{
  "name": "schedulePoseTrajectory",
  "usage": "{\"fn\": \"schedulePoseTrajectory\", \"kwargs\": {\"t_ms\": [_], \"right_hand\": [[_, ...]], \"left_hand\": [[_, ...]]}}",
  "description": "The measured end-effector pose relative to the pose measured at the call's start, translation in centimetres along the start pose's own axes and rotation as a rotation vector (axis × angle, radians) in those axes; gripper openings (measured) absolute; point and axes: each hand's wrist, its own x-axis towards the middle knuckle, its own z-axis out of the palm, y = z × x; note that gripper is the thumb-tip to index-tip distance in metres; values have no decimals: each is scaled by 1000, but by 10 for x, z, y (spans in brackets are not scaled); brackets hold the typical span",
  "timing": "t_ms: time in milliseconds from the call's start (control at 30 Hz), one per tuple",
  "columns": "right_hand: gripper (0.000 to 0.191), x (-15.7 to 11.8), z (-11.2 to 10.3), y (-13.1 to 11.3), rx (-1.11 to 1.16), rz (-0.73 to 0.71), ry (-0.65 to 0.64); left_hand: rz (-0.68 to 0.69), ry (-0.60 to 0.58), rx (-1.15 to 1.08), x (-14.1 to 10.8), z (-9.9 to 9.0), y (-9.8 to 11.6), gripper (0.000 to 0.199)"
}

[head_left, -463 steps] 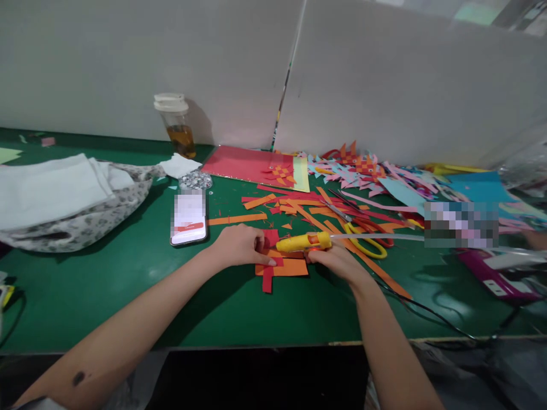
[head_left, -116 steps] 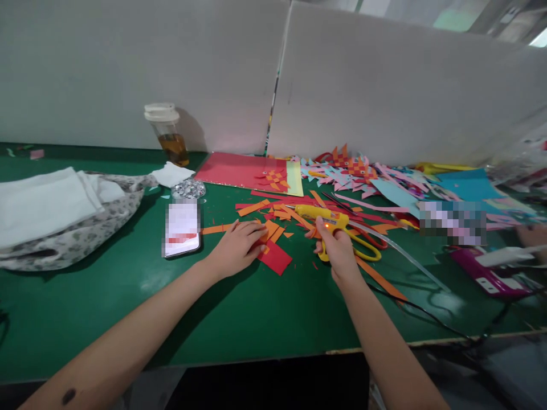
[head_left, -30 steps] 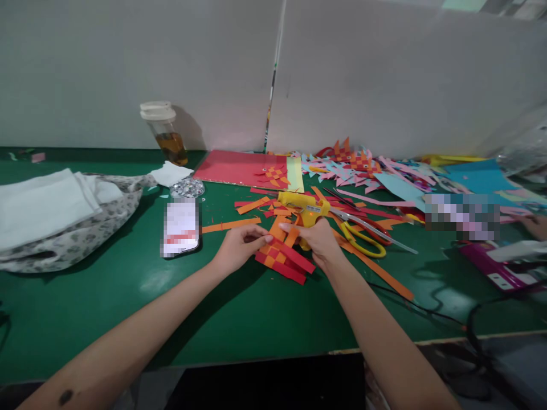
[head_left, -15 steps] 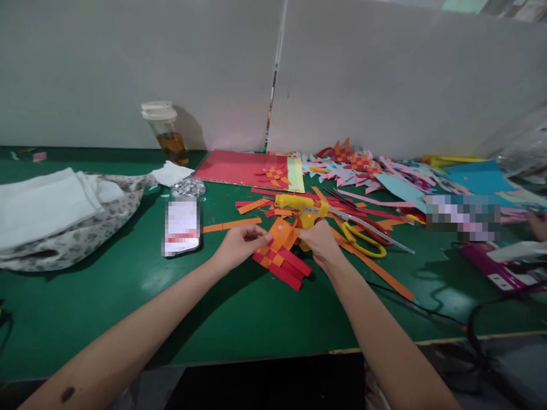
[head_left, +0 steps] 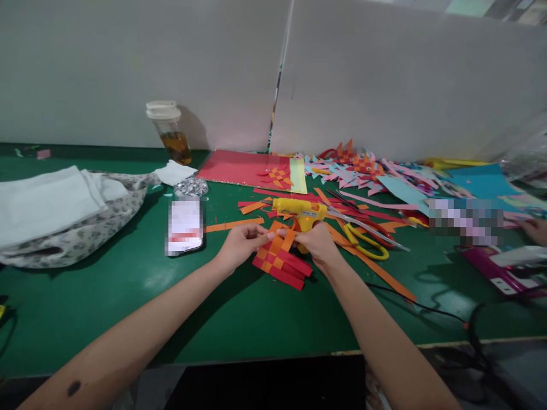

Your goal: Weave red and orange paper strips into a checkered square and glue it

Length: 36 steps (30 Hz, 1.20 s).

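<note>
A woven piece of red and orange paper strips [head_left: 273,261] is between my hands, with loose red ends pointing to the lower right. My left hand [head_left: 244,245] pinches its upper left edge between thumb and fingers. My right hand [head_left: 314,242] is wrapped round the handle of a yellow glue gun [head_left: 299,209], whose nozzle points left above the weave. The right fingertips also reach the orange strips at the top of the weave. Orange and red strips lie behind the glue gun, and yellow-handled scissors [head_left: 365,245] rest to its right.
A phone [head_left: 185,225], a cup of brown drink [head_left: 173,136] and a patterned cloth bag [head_left: 81,239] are on the left. Paper fish and scraps [head_left: 359,165] pile up at the back right. Another person's hand [head_left: 534,230] shows at the far right, near a purple power strip [head_left: 487,267].
My right fingertips have come onto the orange strips at the top of the weave, beside my left fingers. The glue gun remains in my right hand, nearly unmoved.
</note>
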Motion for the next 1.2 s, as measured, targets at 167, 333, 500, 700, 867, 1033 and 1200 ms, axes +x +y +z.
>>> {"fn": "schedulePoseTrajectory", "kwargs": {"t_ms": [167, 333, 500, 700, 867, 1033, 1200], "right_hand": [[37, -2, 2, -2, 10, 8, 16], [37, -1, 0, 0, 61, 13, 22], [37, 1, -3, 4, 69, -2, 79], [39, -1, -4, -4, 15, -81, 258], [38, 0, -9, -3, 26, -124, 305], [34, 3, -11, 0, 77, -138, 309], [34, 4, -11, -2, 117, -109, 335]], "left_hand": [[-9, -11, 21, 0, -1, 0, 25], [-46, -50, 48, -1, -1, 3, 26], [-17, -26, 96, -1, -3, 2, 23], [-1, -10, 138, 1, -8, 1, 19], [106, 9, 200, -1, -8, 1, 18], [603, 31, 391, -12, -6, 13, 7], [1036, 114, 596, -19, -8, 22, 17]]}}
